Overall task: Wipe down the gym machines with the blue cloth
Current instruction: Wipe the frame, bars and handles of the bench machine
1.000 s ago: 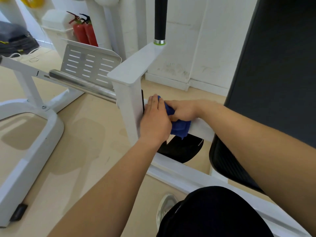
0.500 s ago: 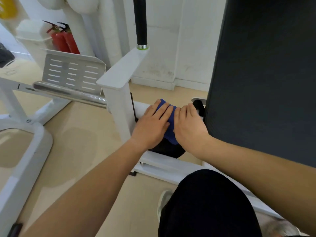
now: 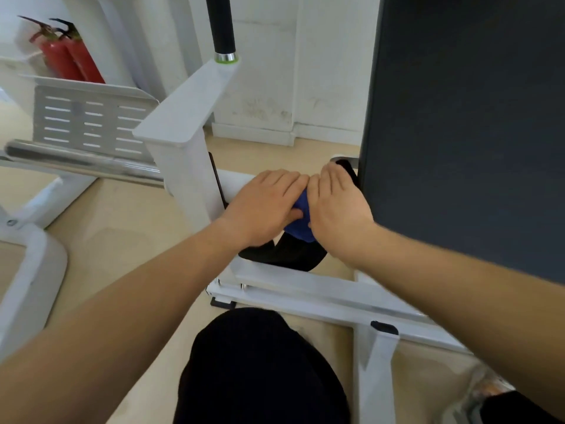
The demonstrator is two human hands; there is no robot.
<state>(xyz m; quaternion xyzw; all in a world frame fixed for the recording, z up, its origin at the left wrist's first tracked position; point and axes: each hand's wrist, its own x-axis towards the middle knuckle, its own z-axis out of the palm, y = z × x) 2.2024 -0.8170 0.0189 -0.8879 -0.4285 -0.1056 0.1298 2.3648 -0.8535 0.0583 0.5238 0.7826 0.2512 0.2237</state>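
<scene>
- Since half a second ago, both grips have closed up: they now touch side by side, and the blue cloth (image 3: 301, 223) that showed under the left fingers is mostly covered.
- Blue cloth: bunched in the seam between the two grips. Only a narrow strip and a fold hanging off the near side show.
- Left grip (image 3: 264, 206): fingers straight and together, laid flat over the white crossbar (image 3: 237, 182), thumb against the cloth's left edge.
- Right grip (image 3: 336, 209): fingers straight and together, pressed flat. Whether its thumb hooks the cloth underneath, cannot tell.
- Key relation: the cloth lies inward of each grip and touches both. The right palm appears to cover more of it (judgement).
- Crossbar's long axis runs left to right. Bare bar shows only left of the left grip, up to the white post (image 3: 183, 166).
- Judgement: the next wipe runs along that axis, leftward. The left grip must lift or lead.
- Right of the right grip, close: black back pad (image 3: 458, 133).
- Below both grips: black disc (image 3: 284, 257).
- Well beyond and left: chrome tube (image 3: 82, 163), slotted plate (image 3: 88, 120), fire extinguishers (image 3: 70, 56).
</scene>
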